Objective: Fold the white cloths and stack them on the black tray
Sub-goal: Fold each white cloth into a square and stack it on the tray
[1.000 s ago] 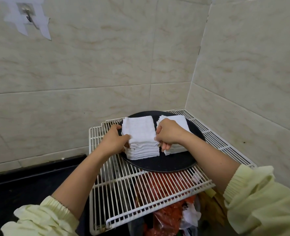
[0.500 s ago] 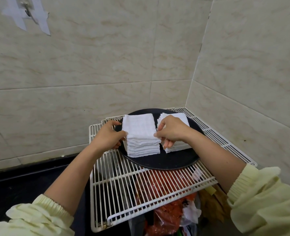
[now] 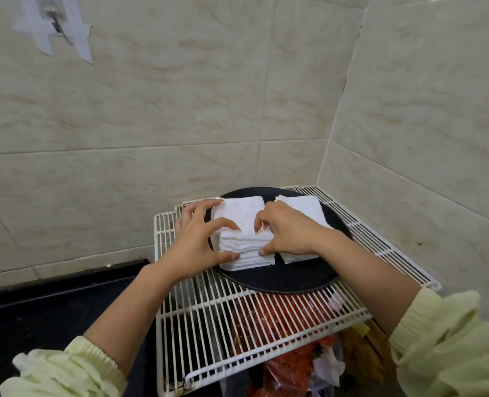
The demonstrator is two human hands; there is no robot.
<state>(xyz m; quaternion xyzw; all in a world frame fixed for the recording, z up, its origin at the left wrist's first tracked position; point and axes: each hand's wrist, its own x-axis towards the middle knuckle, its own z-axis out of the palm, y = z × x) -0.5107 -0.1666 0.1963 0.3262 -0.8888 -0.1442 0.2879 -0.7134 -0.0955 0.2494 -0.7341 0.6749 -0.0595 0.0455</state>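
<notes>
A round black tray (image 3: pixel 280 277) lies on a white wire rack (image 3: pixel 209 325) in the tiled corner. Two stacks of folded white cloths stand on it: a taller left stack (image 3: pixel 243 224) and a lower right stack (image 3: pixel 303 207). My left hand (image 3: pixel 200 239) grips the left stack from its left side, thumb at the front face and fingertips curled onto the top. From the right, my right hand (image 3: pixel 289 233) grips the same stack, thumb low on the front and fingers bent onto the top cloth. It partly hides the right stack.
Tiled walls close in behind and to the right of the rack. Under the rack are red and orange plastic bags (image 3: pixel 283 325). A black counter (image 3: pixel 37 308) lies to the left. A taped hook (image 3: pixel 55 21) sits high on the wall.
Both hands moved from the sides of the left stack to clasp it with fingertips on top and thumbs at its front. The view came closer.
</notes>
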